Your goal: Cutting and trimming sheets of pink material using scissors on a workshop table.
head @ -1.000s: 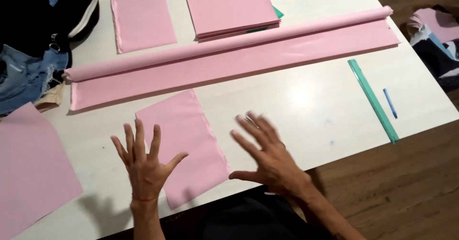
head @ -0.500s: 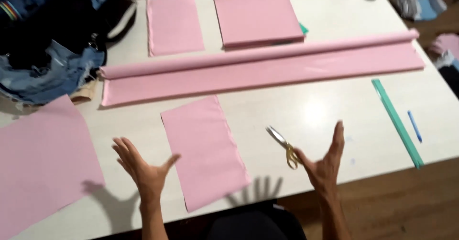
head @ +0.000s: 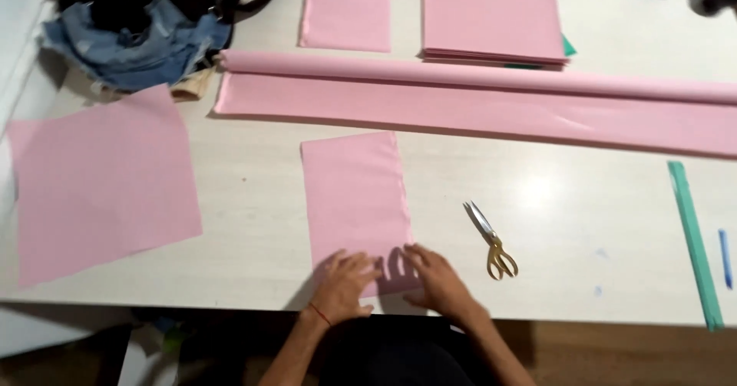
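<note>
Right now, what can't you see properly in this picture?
Head view:
- Near edge of the cloth piece: covered by the left hand and right hand.
- Roll: its right end is cut off by the picture's edge.
- Pile of clothes: cut off at the top, too jumbled to tell apart.
- Blue pen: too small to tell for sure.

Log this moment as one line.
left hand: on pink fabric piece near edge | right hand: same piece | scissors: lying right, untouched
</note>
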